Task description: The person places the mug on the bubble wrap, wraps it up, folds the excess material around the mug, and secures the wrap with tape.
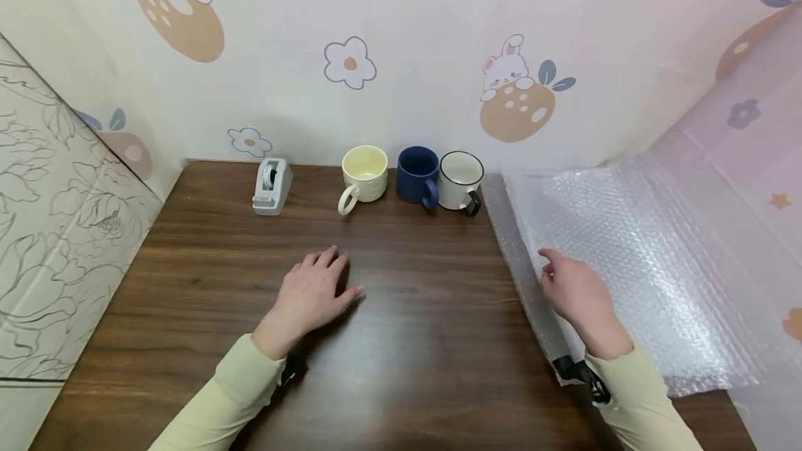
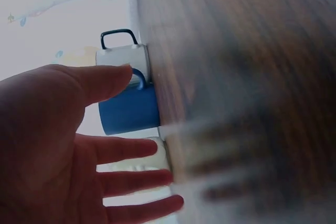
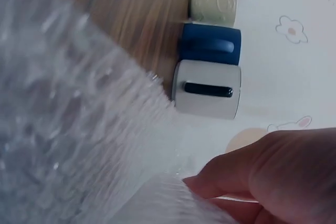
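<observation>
One sheet of bubble wrap (image 1: 651,263), just right of the white mug (image 1: 454,193), spread mostly past the right hand (image 1: 579,294), away from that mug. Pinched near its mug-side edge by that hand, the nearer one. In the left hand (image 1: 308,298), fingers spread, left of that mug: nothing.

Middle passable; back and right obstructed.
I note bare table (image 1: 432,326) between the left hand (image 1: 308,298) and the bubble wrap (image 1: 639,284); the yellow mug (image 1: 370,183), blue mug (image 1: 415,183) and white mug (image 1: 456,190) block the back middle, the tape dispenser (image 1: 272,188) the back left.
</observation>
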Demonstrator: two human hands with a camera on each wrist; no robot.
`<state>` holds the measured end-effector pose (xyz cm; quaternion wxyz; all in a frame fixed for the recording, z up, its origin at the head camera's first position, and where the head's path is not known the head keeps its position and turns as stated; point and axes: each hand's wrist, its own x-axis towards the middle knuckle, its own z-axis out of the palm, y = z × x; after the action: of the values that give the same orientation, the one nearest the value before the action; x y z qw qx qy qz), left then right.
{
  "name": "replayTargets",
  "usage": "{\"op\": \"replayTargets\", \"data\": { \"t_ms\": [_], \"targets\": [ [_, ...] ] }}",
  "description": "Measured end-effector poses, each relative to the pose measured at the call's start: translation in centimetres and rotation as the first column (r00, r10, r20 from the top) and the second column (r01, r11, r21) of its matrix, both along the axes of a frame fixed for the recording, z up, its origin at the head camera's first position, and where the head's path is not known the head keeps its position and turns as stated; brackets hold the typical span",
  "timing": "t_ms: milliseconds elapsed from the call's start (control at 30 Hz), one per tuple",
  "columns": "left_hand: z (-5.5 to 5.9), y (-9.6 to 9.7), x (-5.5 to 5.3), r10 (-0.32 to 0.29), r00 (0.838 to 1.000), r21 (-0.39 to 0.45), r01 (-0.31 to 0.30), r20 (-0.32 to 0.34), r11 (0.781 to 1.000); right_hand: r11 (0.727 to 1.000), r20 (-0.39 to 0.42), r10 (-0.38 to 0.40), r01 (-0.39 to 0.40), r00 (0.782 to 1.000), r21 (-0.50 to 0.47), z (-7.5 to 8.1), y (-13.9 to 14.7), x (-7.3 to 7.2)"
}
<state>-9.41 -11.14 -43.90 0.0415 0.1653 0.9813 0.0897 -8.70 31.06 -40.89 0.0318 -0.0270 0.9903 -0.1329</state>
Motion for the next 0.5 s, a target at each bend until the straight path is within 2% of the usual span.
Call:
{"op": "replayTargets", "data": {
  "t_ms": [167,267,367,500],
  "targets": [
    [-0.6,-0.4,-0.1,-0.009,1.0,0.138,0.011,-0.016,0.99,0.999,-0.067,-0.022,0.019,0.998,-0.044,0.1,0.3,0.1],
    [-0.8,-0.5,-0.2,-0.003,1.0,0.238,0.001,0.008,0.971,0.998,-0.163,-0.029,0.019,0.986,-0.066,0.2,0.5,0.5],
    [-0.8,-0.6,-0.3,0.008,0.999,0.315,-0.021,0.042,0.949,0.997,-0.3,-0.044,0.023,0.953,-0.075,0.3,0.6,1.1],
    [-0.8,-0.9,-0.3,0.002,0.994,0.37,-0.041,0.106,0.928,0.997,-0.466,-0.04,0.005,0.884,-0.075,0.4,0.3,2.2]
  ]
}}
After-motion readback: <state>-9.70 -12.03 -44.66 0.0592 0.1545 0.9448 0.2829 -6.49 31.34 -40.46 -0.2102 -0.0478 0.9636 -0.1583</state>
